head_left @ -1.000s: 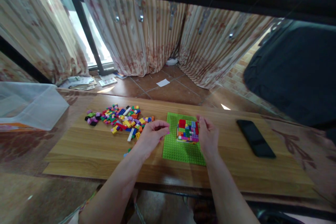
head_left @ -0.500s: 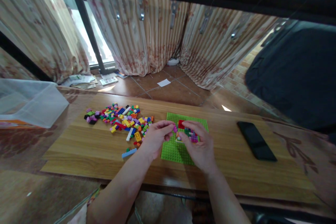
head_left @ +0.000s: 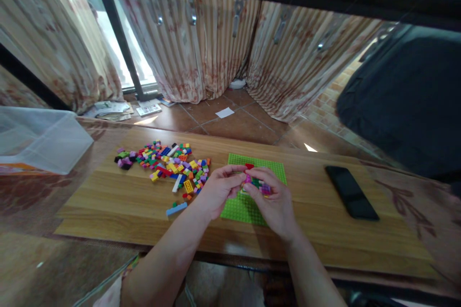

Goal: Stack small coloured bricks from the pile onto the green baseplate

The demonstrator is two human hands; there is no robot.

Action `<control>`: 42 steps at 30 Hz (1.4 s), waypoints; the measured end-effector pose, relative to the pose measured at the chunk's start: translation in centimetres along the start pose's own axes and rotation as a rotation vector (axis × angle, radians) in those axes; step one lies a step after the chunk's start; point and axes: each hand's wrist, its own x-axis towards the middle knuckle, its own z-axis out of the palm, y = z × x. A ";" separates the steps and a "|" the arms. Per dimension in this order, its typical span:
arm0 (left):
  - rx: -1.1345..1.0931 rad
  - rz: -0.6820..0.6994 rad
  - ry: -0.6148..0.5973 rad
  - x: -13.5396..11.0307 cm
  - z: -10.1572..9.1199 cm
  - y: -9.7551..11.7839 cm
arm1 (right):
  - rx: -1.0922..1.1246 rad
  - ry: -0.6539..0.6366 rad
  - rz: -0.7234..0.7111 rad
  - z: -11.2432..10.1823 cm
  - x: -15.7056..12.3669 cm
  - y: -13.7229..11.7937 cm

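Note:
A green studded baseplate (head_left: 271, 167) lies on the wooden table (head_left: 118, 201), and a block of small coloured bricks (head_left: 256, 182) stands on it. My left hand (head_left: 218, 190) and my right hand (head_left: 272, 201) meet over that block. Both are closed in a pinch, fingertips together on a small pink brick (head_left: 247, 179) at the block's left side. The hands hide most of the block. A pile of loose coloured bricks (head_left: 169, 164) lies to the left of the baseplate, and one pale blue brick (head_left: 176, 208) lies apart near my left forearm.
A black phone (head_left: 351, 192) lies on the table to the right. A clear plastic box (head_left: 39, 139) stands at the far left. Curtains (head_left: 216, 48) and a tiled floor are beyond the table, and a large dark shape (head_left: 406, 100) hangs at the right.
My left hand carried a small pink brick from the pile side to the block. My right hand came from the block's right edge over its top, and both now pinch together there.

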 end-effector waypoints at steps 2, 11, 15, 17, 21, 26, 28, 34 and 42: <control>0.014 -0.014 0.005 0.0 0.2 0.0 | -0.014 0.002 0.009 -0.5 0.1 0.3; 0.196 0.022 0.200 -0.2 0.1 0.4 | -0.302 0.116 0.066 -3.1 0.9 4.1; 0.216 0.034 0.184 -0.3 -0.1 0.4 | -0.312 0.077 0.086 -2.3 1.1 4.9; 0.227 0.033 0.173 -0.3 -0.1 0.4 | -0.300 0.083 0.099 -2.1 1.1 4.9; 0.228 0.023 0.172 -0.3 -0.1 0.5 | -0.287 0.088 0.116 -2.2 1.2 5.0; 0.235 0.018 0.182 -0.3 -0.2 0.5 | -0.304 0.085 0.116 -2.5 1.0 5.3; 0.235 0.021 0.179 -0.3 -0.2 0.5 | -0.312 0.081 0.114 -2.4 1.0 5.4; 0.253 0.009 0.183 -0.4 -0.2 0.5 | -0.304 0.072 0.118 -2.2 1.0 5.2; 0.258 -0.005 0.194 -0.3 -0.3 0.5 | -0.212 0.102 0.159 -2.8 1.2 5.6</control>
